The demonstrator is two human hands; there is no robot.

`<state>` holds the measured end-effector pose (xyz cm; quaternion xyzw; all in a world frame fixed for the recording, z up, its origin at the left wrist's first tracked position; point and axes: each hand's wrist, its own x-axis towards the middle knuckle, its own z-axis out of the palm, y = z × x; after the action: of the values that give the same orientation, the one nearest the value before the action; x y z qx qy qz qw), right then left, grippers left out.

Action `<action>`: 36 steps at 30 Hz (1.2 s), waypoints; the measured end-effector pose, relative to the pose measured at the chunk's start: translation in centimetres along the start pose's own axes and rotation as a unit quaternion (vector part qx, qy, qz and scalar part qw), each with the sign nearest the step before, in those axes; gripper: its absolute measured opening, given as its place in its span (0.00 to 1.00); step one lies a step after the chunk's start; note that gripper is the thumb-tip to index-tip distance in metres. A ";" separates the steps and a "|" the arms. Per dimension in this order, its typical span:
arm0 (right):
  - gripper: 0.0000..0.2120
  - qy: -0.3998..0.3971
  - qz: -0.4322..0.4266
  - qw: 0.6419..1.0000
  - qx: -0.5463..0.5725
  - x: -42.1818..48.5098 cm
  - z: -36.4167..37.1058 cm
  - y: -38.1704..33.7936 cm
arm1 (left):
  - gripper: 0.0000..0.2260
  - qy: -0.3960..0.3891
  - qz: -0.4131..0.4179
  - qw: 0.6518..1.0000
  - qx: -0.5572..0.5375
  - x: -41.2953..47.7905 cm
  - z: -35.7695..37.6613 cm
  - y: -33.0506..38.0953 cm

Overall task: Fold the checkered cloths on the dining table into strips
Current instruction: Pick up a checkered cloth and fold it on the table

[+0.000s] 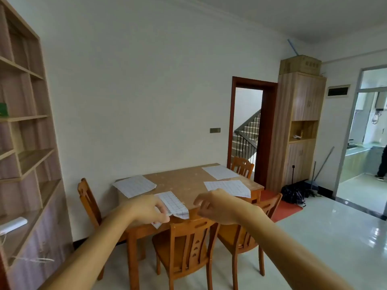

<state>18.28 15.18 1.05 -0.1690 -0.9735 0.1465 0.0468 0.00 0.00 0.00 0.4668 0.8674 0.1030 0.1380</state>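
Several white checkered cloths lie on the wooden dining table [184, 181]. One cloth [135, 185] lies flat at the left, one [219, 171] at the far right corner, one [229, 187] at the right. My left hand [149, 209] pinches the near cloth [174, 204] at the table's front edge, and that cloth is partly folded. My right hand [213, 205] hovers to its right with fingers loosely curled, holding nothing.
Wooden chairs [186, 245] stand around the table, two on the near side. A tall shelf unit [25, 160] fills the left. A doorway [247, 130] to stairs and a wooden cabinet [297, 130] are behind the table. At the far right, a person stands in the kitchen [383, 164].
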 end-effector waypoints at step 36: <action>0.16 -0.052 0.049 0.996 0.059 22.4 -0.1 24.7 | 0.18 -0.063 -0.047 0.997 0.028 31.4 0.4 1.9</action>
<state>5.07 45.06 -5.40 -0.2057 -0.9547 0.2149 -0.0016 -14.93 27.36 -4.25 0.4351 0.8803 0.0428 0.1841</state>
